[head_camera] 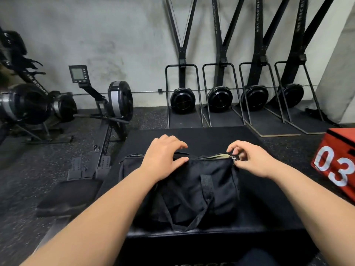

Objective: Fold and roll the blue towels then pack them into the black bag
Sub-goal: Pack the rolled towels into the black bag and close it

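The black bag (194, 189) lies on a black padded box (269, 204) in front of me, its carry straps hanging down the near side. My left hand (163, 158) grips the bag's top edge at the zipper line. At the right end of the bag my right hand (249, 160) pinches the metal zipper pull (234, 159). The zipper is partly parted and a strip of pale lining shows in the gap. No blue towels are visible; the bag's inside is hidden.
A red box marked 03 (338, 166) stands at the right. Rowing machines (107, 110) occupy the floor at the left. Several ski machines (221, 96) lean against the back wall. A dark mat (67, 196) lies left of the padded box.
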Action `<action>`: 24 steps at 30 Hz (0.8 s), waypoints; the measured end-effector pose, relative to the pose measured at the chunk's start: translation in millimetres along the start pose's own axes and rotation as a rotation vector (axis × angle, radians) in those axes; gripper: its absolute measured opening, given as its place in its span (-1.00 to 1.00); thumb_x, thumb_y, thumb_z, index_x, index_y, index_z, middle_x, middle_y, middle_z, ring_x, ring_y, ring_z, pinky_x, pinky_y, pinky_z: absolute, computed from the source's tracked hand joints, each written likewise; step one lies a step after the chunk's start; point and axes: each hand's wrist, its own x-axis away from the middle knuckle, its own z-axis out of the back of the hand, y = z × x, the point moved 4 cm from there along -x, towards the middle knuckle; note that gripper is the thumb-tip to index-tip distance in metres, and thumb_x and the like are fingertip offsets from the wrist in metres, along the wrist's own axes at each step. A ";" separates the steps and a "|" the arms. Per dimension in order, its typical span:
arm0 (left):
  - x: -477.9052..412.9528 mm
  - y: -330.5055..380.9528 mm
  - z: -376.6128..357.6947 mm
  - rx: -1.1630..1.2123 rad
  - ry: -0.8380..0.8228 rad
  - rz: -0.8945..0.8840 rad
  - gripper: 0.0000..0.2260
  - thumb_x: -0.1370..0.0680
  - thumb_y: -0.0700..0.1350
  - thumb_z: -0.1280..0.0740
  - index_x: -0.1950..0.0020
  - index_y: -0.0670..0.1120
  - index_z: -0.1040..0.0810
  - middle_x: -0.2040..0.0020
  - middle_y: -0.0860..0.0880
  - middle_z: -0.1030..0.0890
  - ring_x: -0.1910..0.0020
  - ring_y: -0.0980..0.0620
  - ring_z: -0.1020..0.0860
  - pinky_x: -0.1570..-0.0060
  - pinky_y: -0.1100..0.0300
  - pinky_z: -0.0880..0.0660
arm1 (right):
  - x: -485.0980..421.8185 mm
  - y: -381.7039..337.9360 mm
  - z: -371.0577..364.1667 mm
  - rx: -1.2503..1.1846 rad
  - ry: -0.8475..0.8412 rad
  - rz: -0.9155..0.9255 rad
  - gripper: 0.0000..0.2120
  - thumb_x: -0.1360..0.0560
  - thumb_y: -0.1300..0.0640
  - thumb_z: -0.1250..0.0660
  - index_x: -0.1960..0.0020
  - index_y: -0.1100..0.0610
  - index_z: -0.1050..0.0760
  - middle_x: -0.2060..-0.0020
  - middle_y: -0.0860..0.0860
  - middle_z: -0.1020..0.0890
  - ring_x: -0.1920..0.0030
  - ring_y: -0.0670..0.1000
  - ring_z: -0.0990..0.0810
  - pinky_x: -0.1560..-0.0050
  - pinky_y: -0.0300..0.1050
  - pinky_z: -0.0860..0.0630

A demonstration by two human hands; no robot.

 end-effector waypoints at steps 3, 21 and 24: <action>-25.3 43.2 -22.1 0.056 -0.035 -0.022 -0.65 -0.53 0.20 -0.48 -0.28 0.16 -0.61 -0.13 0.17 -0.60 -0.12 0.01 -0.49 -0.08 0.07 -0.37 | 5.0 6.0 -1.1 -0.046 0.039 -0.023 -0.58 -0.40 0.27 -0.54 -0.06 -0.18 -0.55 0.01 -0.03 -0.59 0.29 -0.07 -0.56 0.04 -0.08 -0.59; -62.1 128.8 -85.3 0.074 -0.103 0.065 -0.76 -0.54 0.24 -0.46 -0.14 0.18 -0.67 0.00 0.14 -0.64 -0.09 0.00 -0.47 -0.15 0.00 -0.35 | 9.1 32.6 -0.6 -0.135 0.148 -0.094 -0.89 -0.52 0.07 -0.54 0.04 -0.15 -0.70 0.27 -0.15 -0.68 0.29 -0.14 -0.54 0.17 -0.23 -0.49; -61.6 125.4 -88.4 0.127 -0.091 0.097 -0.80 -0.54 0.21 -0.47 -0.10 0.18 -0.68 0.03 0.17 -0.64 -0.08 0.03 -0.47 -0.17 0.01 -0.35 | 9.6 34.4 -2.0 -0.144 0.130 -0.104 -0.86 -0.56 0.11 -0.50 0.04 -0.14 -0.68 0.24 -0.12 -0.70 0.28 0.01 -0.59 0.12 -0.05 -0.56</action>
